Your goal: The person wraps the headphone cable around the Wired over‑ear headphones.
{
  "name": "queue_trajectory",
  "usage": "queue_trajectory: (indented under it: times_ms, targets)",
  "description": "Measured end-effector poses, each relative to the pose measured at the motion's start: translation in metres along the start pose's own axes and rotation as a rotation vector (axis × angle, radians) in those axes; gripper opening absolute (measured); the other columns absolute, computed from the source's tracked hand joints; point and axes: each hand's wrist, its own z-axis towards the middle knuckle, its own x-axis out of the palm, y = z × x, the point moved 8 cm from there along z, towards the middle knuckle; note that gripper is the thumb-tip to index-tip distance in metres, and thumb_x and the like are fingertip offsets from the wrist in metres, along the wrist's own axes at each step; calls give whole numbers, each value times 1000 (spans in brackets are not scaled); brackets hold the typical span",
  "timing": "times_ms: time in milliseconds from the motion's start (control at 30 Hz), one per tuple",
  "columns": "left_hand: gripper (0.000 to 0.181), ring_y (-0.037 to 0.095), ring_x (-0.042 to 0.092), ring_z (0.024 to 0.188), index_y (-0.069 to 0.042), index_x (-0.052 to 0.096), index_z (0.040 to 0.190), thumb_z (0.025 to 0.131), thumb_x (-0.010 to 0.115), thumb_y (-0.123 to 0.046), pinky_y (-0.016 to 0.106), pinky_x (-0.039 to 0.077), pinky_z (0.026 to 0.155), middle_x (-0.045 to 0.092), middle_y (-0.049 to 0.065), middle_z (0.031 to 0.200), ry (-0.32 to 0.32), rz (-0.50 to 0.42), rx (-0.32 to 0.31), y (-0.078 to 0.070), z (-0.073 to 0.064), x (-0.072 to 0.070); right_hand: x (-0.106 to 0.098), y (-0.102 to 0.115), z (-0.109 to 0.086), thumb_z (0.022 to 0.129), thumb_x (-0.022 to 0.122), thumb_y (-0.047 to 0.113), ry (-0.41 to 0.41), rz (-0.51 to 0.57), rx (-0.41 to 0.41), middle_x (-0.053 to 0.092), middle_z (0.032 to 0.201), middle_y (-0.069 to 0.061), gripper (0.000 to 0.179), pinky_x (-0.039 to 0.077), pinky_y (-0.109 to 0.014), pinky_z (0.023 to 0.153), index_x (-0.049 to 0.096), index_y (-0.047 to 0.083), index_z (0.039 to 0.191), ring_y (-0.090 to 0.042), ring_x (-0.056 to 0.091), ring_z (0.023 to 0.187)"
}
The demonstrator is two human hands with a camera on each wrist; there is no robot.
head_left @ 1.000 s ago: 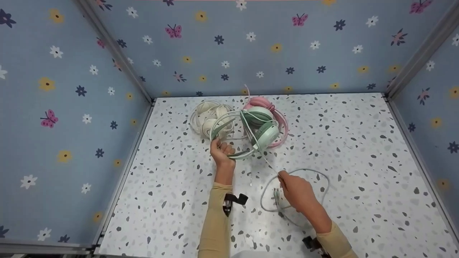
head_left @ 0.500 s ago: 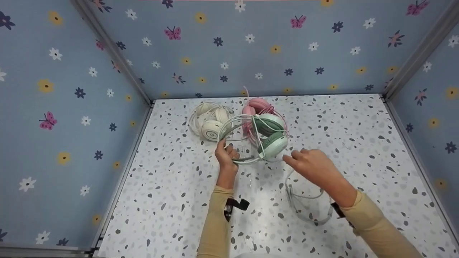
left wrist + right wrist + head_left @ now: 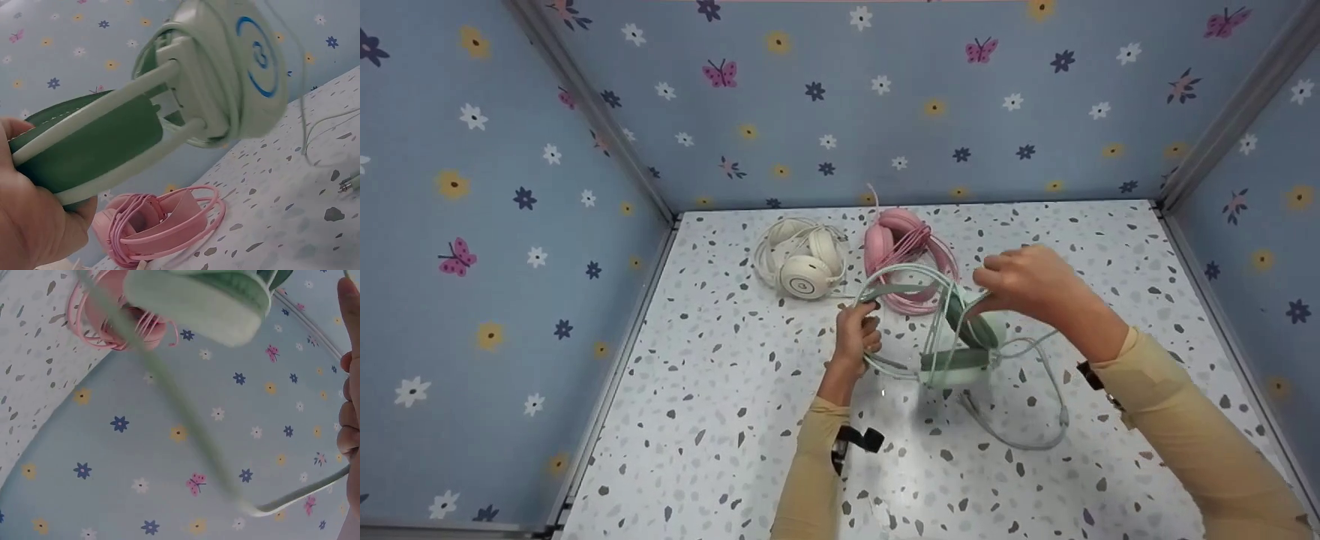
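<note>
My left hand (image 3: 855, 337) grips the headband of the pale green headphones (image 3: 956, 361), holding them above the table. In the left wrist view the headband (image 3: 107, 138) lies in that hand, and turns of cord wrap the ear cup (image 3: 259, 73). My right hand (image 3: 1035, 289), just right of the ear cups, pinches the pale green cable (image 3: 1061, 397). From this hand one stretch of cable (image 3: 180, 405) crosses the right wrist view, blurred. The cable's loose part hangs in a loop, and its metal plugs (image 3: 347, 184) show at the left wrist view's right edge.
Pink headphones (image 3: 880, 247) with a bundled cord lie behind the green ones. Cream headphones (image 3: 804, 277) with coiled cord lie to their left. The speckled white table (image 3: 720, 420) is bordered by blue patterned panels (image 3: 855, 127) at the back and sides.
The left hand has carried the green headphones right and nearer, and they have turned. The right hand has moved up and right with the cable. The pink headphones are less covered.
</note>
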Motion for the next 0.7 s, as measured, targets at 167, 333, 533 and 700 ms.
queue_trajectory:
  times_ms: [167, 333, 533, 700]
  targets:
    - [30, 1, 22, 35, -13, 38, 66, 92, 52, -17, 18, 24, 34, 24, -9, 48, 194, -30, -45, 4, -7, 17, 28, -36, -9, 69, 79, 49, 184, 291, 250, 21, 56, 11, 52, 22, -26, 44, 37, 19, 60, -4, 18, 48]
    - [32, 0, 25, 35, -15, 35, 66, 96, 45, -16, 15, 27, 35, 15, -6, 50, 386, -191, -122, 6, -16, 26, 60, -62, -30, 85, 73, 32, 220, 675, 471, 20, 56, 11, 47, 26, -27, 48, 38, 17, 58, -4, 17, 49]
    - [26, 0, 27, 37, -14, 40, 71, 95, 49, -16, 15, 28, 37, 12, -4, 53, 510, -370, -179, 5, -23, 27, 79, -87, -56, 86, 73, 22, 75, 682, 598, 32, 51, 9, 39, 31, -27, 46, 48, 14, 58, -5, 27, 45]
    - [24, 0, 27, 37, -15, 44, 72, 92, 57, -18, 14, 28, 39, 13, -5, 54, 523, -477, -248, 8, -25, 25, 94, -94, -70, 80, 79, 15, -60, 590, 607, 36, 50, 8, 38, 34, -29, 49, 48, 12, 57, -7, 29, 45]
